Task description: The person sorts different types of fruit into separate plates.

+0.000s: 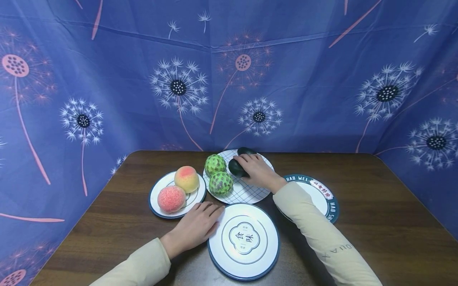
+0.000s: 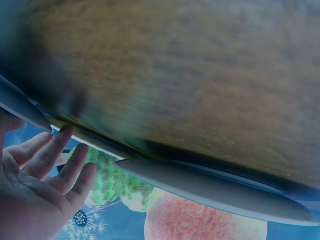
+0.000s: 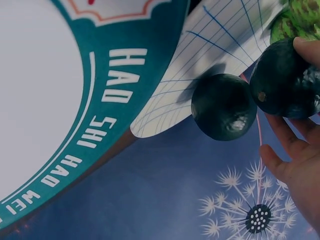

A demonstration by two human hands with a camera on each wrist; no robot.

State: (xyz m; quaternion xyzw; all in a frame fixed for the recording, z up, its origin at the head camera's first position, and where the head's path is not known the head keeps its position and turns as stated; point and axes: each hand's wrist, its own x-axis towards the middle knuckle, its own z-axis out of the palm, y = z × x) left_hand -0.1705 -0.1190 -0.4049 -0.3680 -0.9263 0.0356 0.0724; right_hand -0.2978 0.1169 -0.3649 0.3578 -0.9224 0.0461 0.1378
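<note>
My right hand (image 1: 258, 171) grips a dark green avocado (image 1: 236, 168) over the grid-patterned plate (image 1: 247, 196) at the back. In the right wrist view, thumb and fingers lie round this avocado (image 3: 280, 75). A second avocado (image 1: 246, 151) sits at the plate's far edge, partly covered by the hand in the head view. Two bumpy green fruits (image 1: 220, 183) lie on the plate's left side. My left hand (image 1: 196, 223) is at the left edge of the front white plate (image 1: 264, 242), fingers loosely extended and holding nothing; the left wrist view shows its palm (image 2: 40, 195).
On the left, a blue-rimmed plate (image 1: 156, 188) bears a yellow-red peach (image 1: 187, 179) and a pinkish-red fruit (image 1: 171, 198). A green-rimmed lettered plate (image 1: 332, 206) lies under the right forearm. Behind the wooden table (image 1: 375, 198) hangs a blue dandelion-print cloth (image 1: 315, 99).
</note>
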